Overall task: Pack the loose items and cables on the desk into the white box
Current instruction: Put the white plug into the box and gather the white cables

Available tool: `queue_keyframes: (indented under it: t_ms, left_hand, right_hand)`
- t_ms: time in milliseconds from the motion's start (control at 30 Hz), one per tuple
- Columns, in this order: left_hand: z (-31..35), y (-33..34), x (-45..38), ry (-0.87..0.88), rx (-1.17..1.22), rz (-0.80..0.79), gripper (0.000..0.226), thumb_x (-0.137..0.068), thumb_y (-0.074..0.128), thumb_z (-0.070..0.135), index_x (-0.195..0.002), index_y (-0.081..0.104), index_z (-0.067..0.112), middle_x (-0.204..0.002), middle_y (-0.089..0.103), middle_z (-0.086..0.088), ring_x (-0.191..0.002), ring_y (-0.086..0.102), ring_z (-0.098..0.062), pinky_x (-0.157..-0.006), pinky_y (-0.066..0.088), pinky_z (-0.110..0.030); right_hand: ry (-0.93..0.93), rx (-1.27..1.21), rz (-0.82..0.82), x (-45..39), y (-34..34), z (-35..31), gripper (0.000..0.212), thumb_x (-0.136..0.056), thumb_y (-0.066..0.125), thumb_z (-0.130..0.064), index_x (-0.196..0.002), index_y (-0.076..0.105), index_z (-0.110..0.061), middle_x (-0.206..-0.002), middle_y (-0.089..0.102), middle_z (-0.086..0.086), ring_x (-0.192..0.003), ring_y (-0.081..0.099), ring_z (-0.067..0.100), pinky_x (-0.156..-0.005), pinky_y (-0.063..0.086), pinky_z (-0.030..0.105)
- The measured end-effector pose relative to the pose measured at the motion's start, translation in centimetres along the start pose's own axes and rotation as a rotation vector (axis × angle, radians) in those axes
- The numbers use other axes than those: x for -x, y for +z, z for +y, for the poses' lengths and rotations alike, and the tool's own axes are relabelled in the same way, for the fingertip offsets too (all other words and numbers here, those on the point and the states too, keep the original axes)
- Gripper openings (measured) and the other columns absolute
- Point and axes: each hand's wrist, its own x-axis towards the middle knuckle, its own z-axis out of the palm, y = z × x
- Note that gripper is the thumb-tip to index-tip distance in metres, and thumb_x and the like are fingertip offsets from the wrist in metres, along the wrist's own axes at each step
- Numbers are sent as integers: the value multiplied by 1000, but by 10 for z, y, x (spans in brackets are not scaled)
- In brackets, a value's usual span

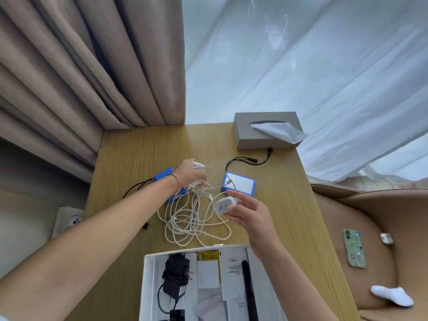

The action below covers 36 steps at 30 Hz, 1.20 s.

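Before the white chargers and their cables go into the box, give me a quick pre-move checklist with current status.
1. Right hand grips a white charger: ok.
2. Left hand holds the other white charger: ok.
3. White cables gathered for lifting: not ok, they lie in a loose tangle on the desk.
4. White box open: ok.
5. Free room in the box: cannot tell; a black adapter and papers already lie inside.
6. Cables clear of the blue-edged box: not ok, one strand crosses its corner.
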Motion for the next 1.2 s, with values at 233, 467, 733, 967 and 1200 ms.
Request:
queue_keyframes:
  t_ms: [233, 467, 733, 967, 1200]
  left_hand:
    - [14, -16, 54, -63, 542, -145, 37, -94, 64, 35, -116, 49, 10, -81, 54, -10, -62, 58, -23, -65, 59, -41]
    - [30, -21, 96, 144, 458, 105, 16, -94, 63, 13, -108, 57, 10, -93, 55, -11, -70, 58, -21, -62, 53, -30]
    - [36, -12, 169, 238, 537, 146, 26, -95, 58, 3, -121, 56, -1, -101, 57, -19, -83, 59, -30, -72, 53, -33]
    - [-1, 0, 208, 149, 582, 135, 23, -93, 60, 1, -116, 57, 4, -101, 59, -21, -83, 63, -32, -81, 53, -42]
    - [-38, 8, 246, 37, 598, 137, 31, -93, 65, 22, -115, 64, 0, -89, 66, -15, -77, 69, -31, -77, 56, -38]
  right_hand:
    - [1, -128, -134, 35, -1, -2, 17, -73, 68, -10, -87, 75, -17, -96, 72, 8, -88, 70, 25, -73, 55, 29]
    - [-19, -77, -200, 66, -2, 4, 21, -74, 73, -10, -93, 78, -18, -93, 72, 3, -79, 66, 17, -68, 53, 25]
    - [46, 52, -159, 91, -16, 22, 57, -66, 82, -8, -120, 72, -22, -108, 75, 12, -94, 72, 20, -79, 56, 26]
    - [204, 182, -26, 91, -9, 70, 41, -77, 85, -4, -115, 70, -3, -92, 80, 8, -88, 77, 22, -75, 61, 28]
    - [151, 443, 126, 79, 17, 120, 44, -71, 91, -27, -108, 72, -15, -89, 77, -4, -83, 73, 11, -74, 53, 23]
